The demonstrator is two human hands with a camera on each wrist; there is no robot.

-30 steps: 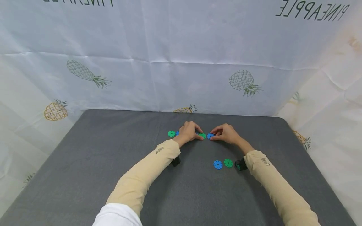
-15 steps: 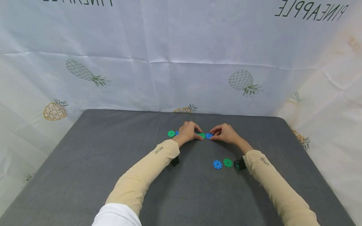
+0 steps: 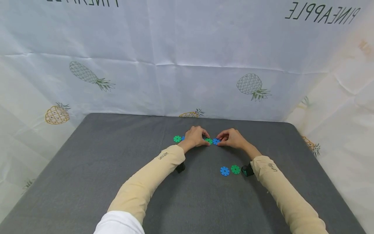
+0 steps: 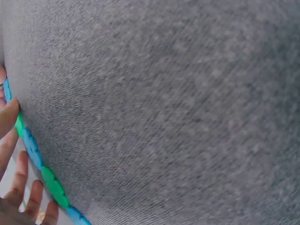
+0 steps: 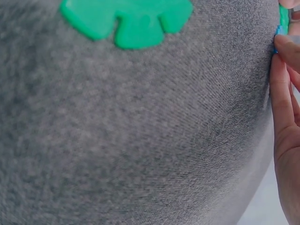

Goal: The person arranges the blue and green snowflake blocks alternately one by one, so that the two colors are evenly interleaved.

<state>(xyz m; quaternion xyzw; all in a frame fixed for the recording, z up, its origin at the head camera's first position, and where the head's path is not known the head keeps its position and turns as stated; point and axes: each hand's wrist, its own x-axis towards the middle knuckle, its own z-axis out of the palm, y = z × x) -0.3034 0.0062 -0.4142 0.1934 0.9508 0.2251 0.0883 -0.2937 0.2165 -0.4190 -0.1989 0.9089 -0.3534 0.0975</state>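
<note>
Blue notched round plastic disc (image 3: 216,141) now against the green notched round plastic disc (image 3: 208,141)
Near the tabletop's (image 3: 87,169) far edge, the gap seen between them a second ago has closed: the blue one, pinched by the right hand (image 3: 234,139), has shifted slightly toward the tabletop's left edge.

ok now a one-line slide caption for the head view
Left hand pinches a green disc, right hand a blue disc beside it, on a gray-covered table.
</note>
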